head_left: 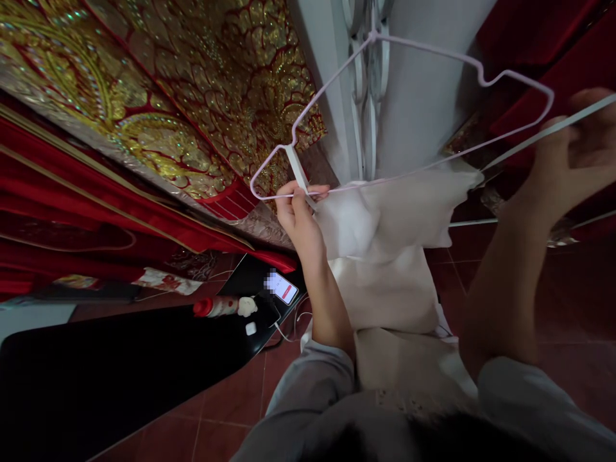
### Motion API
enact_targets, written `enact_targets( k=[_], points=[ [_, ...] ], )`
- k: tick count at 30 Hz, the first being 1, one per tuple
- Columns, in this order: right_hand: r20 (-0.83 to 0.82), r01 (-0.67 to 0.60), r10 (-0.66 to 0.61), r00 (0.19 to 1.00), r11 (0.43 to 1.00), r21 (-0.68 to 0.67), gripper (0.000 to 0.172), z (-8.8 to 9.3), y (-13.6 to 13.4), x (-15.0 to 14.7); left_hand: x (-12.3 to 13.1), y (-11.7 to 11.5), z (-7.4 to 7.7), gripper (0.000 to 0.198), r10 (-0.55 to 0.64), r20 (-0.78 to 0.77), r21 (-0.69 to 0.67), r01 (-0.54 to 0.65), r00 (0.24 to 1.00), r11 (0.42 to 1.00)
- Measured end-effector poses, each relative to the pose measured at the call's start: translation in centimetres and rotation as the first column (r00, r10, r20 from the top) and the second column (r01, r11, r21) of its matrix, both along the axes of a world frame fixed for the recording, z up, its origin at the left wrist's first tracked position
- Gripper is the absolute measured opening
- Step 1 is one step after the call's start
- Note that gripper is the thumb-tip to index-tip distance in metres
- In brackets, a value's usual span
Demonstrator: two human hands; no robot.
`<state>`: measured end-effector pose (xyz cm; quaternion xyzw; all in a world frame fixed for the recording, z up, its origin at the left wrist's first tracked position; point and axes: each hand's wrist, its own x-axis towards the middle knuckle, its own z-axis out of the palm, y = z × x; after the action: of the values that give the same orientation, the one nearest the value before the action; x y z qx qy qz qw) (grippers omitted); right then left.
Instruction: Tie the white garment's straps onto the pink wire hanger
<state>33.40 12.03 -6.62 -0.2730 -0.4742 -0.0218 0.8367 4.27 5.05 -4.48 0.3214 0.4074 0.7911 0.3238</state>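
The left hand [301,215] pinches the pink hanger [373,36] at 1 o'clock; a pale strap [520,147] crosses the right hand [558,173] at 2, its fingers' grip unclear. The cream garment [394,282] is at 4. On the tabletop [120,372], the bottle [222,306] at 8 hides its contents.

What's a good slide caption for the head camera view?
Left fingers pinch a pink hanger where a white strap crosses it; right fingers touch a white band leading to a pale garment.
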Motion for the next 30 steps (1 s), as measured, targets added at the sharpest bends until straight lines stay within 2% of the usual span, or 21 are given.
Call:
enact_targets(
  k=[2,4,6,8,10,12,13,15,16,17,19,21,22,24,27,30],
  points=[
    [0.105,-0.048,0.053,0.993,0.998,-0.044,0.027,0.8,0.5,0.9,0.2,0.0,0.2,0.017,0.014,0.005,-0.026,-0.014,1.0,1.0],
    [0.206,-0.083,0.119,0.971,0.981,-0.173,0.025,2.1,0.4,0.9,0.4,-0.1,0.3,0.018,0.023,0.011,-0.046,-0.023,1.0,0.999],
    [0.325,-0.049,0.148,0.934,0.955,-0.293,0.033,3.8,-0.1,0.3,0.6,-0.1,0.4,0.02,0.021,0.021,-0.049,-0.02,1.0,0.999],
    [0.48,0.059,0.13,0.868,0.932,-0.358,0.047,5.5,-0.8,-0.4,0.7,-0.1,0.3,0.019,0.012,0.035,-0.044,-0.01,0.999,0.999],
    [0.622,0.218,0.079,0.779,0.896,-0.386,0.054,6.8,-1.7,-1.1,0.7,-0.1,0.2,0.017,0.003,0.045,-0.039,-0.001,0.999,0.999],
    [0.69,0.33,0.001,0.724,0.878,-0.347,0.047,7.3,-2.8,-1.9,0.6,-0.2,0.0,0.013,-0.008,0.045,-0.035,0.01,0.999,0.999],
    [0.694,0.342,-0.049,0.719,0.894,-0.291,0.043,7.3,-3.4,-2.3,0.6,-0.2,-0.1,0.011,-0.015,0.04,-0.032,0.017,0.999,0.999],
    [0.669,0.293,-0.127,0.733,0.945,-0.142,0.039,6.7,-4.6,-3.3,0.6,-0.2,-0.2,0.008,-0.017,0.028,-0.022,0.018,0.999,1.0],
    [0.667,0.25,-0.121,0.735,0.963,-0.102,0.04,6.2,-5.2,-3.9,0.6,-0.2,-0.3,0.007,-0.016,0.017,-0.018,0.017,1.0,1.0],
    [0.692,0.203,-0.064,0.719,0.972,-0.121,0.04,5.7,-5.8,-4.6,0.7,-0.2,-0.4,0.006,-0.014,0.004,-0.013,0.014,1.0,1.0],
    [0.775,0.143,0.161,0.611,0.941,-0.307,0.042,4.5,-6.7,-6.0,0.7,-0.3,-0.7,0.005,-0.002,-0.023,0.006,0.002,1.0,1.0],
    [0.795,0.164,0.37,0.48,0.853,-0.496,0.049,3.2,-7.4,-7.3,0.7,-0.5,-1.1,0.008,0.01,-0.058,0.028,-0.008,0.998,1.0],
    [0.79,0.19,0.411,0.455,0.822,-0.537,0.053,2.6,-7.6,-7.8,0.7,-0.7,-1.4,0.01,0.024,-0.085,0.038,-0.02,0.996,0.999],
    [0.765,0.209,0.396,0.508,0.805,-0.555,0.055,1.3,-8.0,-8.4,0.5,-1.2,-2.0,0.016,0.068,-0.151,0.045,-0.061,0.986,0.997],
    [0.687,0.139,0.344,0.64,0.828,-0.544,0.043,-0.2,-8.5,-8.8,0.2,-2.0,-2.7,0.022,0.146,-0.207,0.052,-0.139,0.967,0.989],
    [0.641,0.09,0.314,0.7,0.852,-0.516,0.04,-1.2,-8.7,-9.3,-0.4,-2.9,-2.2,0.028,0.155,-0.2,0.072,-0.144,0.967,0.987]
  ],
)
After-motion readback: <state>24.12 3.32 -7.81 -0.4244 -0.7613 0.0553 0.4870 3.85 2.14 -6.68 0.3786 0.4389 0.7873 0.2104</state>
